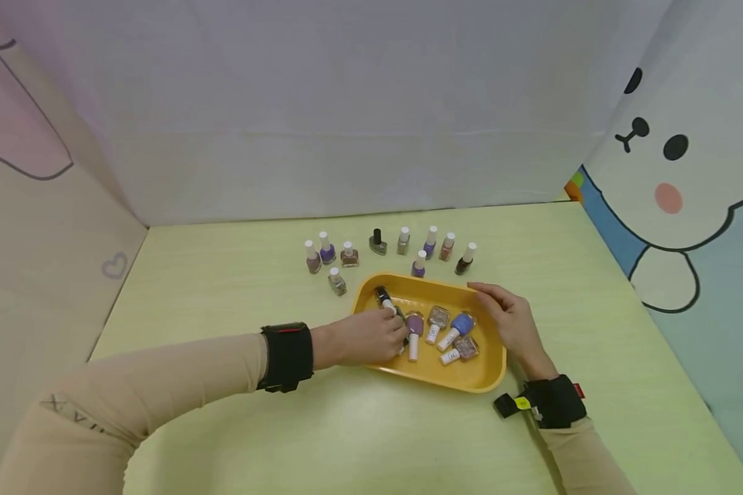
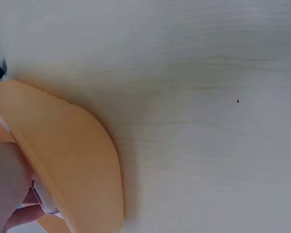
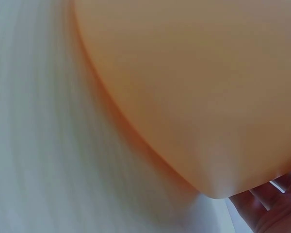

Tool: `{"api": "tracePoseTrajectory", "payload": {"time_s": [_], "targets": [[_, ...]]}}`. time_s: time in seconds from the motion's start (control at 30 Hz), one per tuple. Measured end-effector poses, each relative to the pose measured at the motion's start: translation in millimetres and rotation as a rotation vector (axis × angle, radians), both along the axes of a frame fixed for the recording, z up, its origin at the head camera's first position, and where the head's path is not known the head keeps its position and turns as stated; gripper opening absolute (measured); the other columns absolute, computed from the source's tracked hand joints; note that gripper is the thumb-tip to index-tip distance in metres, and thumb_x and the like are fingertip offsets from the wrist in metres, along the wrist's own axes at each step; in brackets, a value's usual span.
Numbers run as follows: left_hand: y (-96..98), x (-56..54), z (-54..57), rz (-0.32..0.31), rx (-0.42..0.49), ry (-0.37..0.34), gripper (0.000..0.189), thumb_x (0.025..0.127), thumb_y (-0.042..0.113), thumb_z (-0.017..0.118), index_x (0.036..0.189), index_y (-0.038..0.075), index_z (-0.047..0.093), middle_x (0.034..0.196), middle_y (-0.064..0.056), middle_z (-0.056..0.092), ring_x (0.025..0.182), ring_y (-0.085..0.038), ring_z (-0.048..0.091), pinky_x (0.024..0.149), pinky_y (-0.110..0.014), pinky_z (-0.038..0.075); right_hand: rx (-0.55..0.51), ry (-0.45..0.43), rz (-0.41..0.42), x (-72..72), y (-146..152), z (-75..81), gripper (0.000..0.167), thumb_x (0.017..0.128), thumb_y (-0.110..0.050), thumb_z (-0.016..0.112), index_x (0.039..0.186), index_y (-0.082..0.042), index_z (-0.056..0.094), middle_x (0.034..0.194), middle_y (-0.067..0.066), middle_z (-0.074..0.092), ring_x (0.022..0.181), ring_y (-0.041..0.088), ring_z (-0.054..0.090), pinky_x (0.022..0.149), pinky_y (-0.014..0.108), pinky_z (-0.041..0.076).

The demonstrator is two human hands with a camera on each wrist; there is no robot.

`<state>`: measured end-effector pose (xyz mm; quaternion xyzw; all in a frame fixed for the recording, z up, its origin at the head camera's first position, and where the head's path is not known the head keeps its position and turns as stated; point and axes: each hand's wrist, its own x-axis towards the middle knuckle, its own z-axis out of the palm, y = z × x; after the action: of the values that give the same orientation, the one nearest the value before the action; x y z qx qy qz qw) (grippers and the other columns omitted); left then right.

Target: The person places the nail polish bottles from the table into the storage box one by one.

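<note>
A yellow plastic tray lies on the table with several nail polish bottles in it, among them a mauve one, a blue one and glittery ones. My left hand reaches over the tray's left end, its fingers curled down inside around a nail polish bottle, of which clear glass shows in the left wrist view. Just beyond these fingers lies a dark bottle. At the tray's right end my right hand grips the rim, fingers outside along the far corner and thumb toward the inside.
Behind the tray several nail polish bottles stand upright on the pale table, including a black-capped one and a dark one. A glittery bottle stands near the tray's left corner. A white curtain closes off the back.
</note>
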<state>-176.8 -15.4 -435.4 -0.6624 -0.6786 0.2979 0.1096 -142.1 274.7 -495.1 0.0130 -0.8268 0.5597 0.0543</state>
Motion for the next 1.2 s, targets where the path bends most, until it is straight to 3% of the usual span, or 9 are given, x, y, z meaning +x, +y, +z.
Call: {"api": "tracePoseTrajectory", "payload": {"time_s": [0.4,0.9,1.2], "targets": [[11.0,0.8,-4.0,0.025,-0.061,-0.003,0.024,0.107,0.024,0.059,0.126,0.02,0.072,0.128,0.003,0.068,0.116,-0.012,0.062,0.106,-0.028,0.049,0.001,0.0,0.007,0.0,0.4,-1.0,0.033,0.11,-0.015,0.051,0.134,0.003,0.065,0.133,0.024,0.065,0.108,-0.011,0.058,0.098,0.005,0.045],[15.1,0.7,-7.7,-0.011,-0.111,-0.004,0.025,0.106,0.027,0.06,0.129,0.022,0.07,0.128,0.005,0.067,0.116,-0.01,0.061,0.105,-0.024,0.049,-0.012,-0.008,0.005,0.3,0.5,-0.2,0.033,0.11,-0.015,0.052,0.134,0.003,0.065,0.133,0.025,0.064,0.109,-0.01,0.059,0.098,0.005,0.046],[16.5,0.2,-6.8,-0.008,-0.143,-0.013,0.029,0.106,0.027,0.06,0.134,0.021,0.067,0.133,0.004,0.066,0.122,-0.012,0.061,0.111,-0.026,0.047,-0.009,-0.004,0.004,0.2,0.7,-0.8,0.033,0.11,-0.015,0.051,0.134,0.004,0.064,0.133,0.026,0.064,0.109,-0.011,0.058,0.098,0.005,0.046]]}}
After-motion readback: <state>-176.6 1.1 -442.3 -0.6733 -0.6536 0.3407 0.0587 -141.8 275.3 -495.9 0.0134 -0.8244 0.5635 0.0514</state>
